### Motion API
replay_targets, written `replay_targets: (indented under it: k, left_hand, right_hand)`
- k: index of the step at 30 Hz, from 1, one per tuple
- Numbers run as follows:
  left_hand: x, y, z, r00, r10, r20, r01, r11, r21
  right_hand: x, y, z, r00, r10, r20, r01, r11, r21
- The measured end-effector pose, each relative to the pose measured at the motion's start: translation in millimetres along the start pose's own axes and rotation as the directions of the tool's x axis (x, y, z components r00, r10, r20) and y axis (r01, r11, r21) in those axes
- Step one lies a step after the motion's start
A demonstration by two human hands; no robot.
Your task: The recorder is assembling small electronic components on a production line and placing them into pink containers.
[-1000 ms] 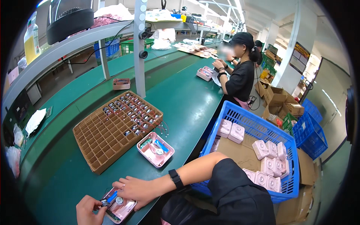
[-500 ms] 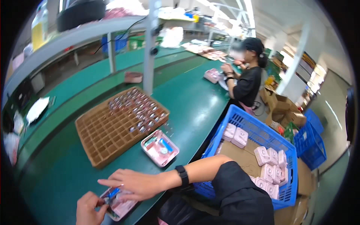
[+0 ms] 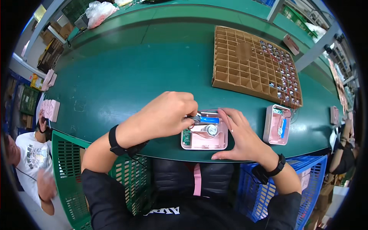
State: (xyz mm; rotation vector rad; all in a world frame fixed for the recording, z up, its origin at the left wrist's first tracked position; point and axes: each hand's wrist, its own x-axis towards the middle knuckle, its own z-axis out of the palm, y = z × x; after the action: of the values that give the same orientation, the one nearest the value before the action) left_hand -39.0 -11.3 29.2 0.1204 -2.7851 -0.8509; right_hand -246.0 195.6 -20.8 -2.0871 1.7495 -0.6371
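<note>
Pink box (image 3: 211, 143) lies long side across, left hand (image 3: 171, 115) pinching maybe a grey part (image 3: 196, 118) near its back-left corner, right hand (image 3: 245, 140) spread around its right end.

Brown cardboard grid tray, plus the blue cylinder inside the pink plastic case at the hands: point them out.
Brown cardboard grid tray (image 3: 241, 89): head view, on its near wall.
Blue cylinder (image 3: 209, 120): head view, on its side.

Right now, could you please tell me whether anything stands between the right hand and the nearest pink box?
Nothing solid visible does: the right hand is at the right side of the pink box, with a thin wire by its fingers. The left hand holds a small dark piece over the far-left corner.
</note>
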Motion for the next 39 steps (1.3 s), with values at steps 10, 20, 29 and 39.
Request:
replay_targets:
  k: [10,20,29,39]
  left_hand:
    - [3.4,9.0,-10.2,0.984,0.063,-0.166,-0.064,0.998,-0.001]
    - [2.6,7.5,-8.6,0.98,0.105,-0.171,-0.1,0.994,0.034]
    - [0.9,13.6,-3.6,0.994,0.053,-0.095,-0.055,0.998,-0.014]
    - [-0.7,9.3,9.0,0.999,0.046,0.027,-0.044,0.997,-0.062]
  right_hand:
    - [-2.5,-15.1,-9.3,0.986,0.153,-0.06,-0.161,0.97,-0.182]
    - [-7.0,-38.8,-13.2,0.991,-0.115,0.061,0.121,0.989,-0.089]
    - [1.3,-15.3,-25.1,0.998,0.059,-0.033,-0.065,0.969,-0.237]
    - [-14.0,-42.0,-37.0,0.981,0.119,0.152,-0.093,0.981,-0.17]
